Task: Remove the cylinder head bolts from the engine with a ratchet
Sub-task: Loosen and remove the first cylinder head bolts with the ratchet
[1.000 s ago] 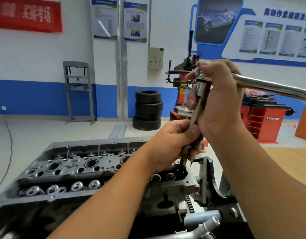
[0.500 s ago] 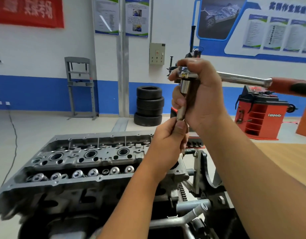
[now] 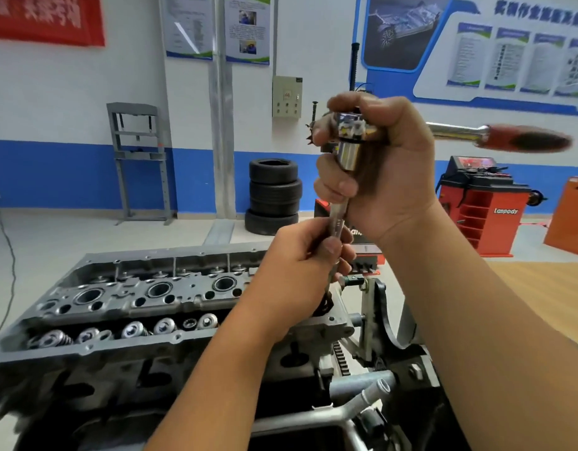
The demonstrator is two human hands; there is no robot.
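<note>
My right hand (image 3: 382, 177) grips the head of a chrome ratchet (image 3: 456, 133) held high above the engine; its red and black handle points right. A shiny socket (image 3: 347, 154) hangs under the ratchet head, and a long cylinder head bolt (image 3: 336, 222) sticks down out of it. My left hand (image 3: 300, 271) pinches the bolt's shank just below the socket. The grey cylinder head (image 3: 134, 297) lies lower left, with valve springs in a row along its near side. The bolt's lower end is hidden behind my left hand.
The engine sits on a stand with a timing belt (image 3: 385, 314) and metal pipes (image 3: 362, 385) at its right end. Behind stand stacked tyres (image 3: 274, 196), a red wheel balancer (image 3: 482, 203) and a grey press frame (image 3: 137, 161) against the blue and white wall.
Both hands have lifted the ratchet with the bolt up and away from the cylinder head. The ratchet handle has swung so its red grip shows at the right.
</note>
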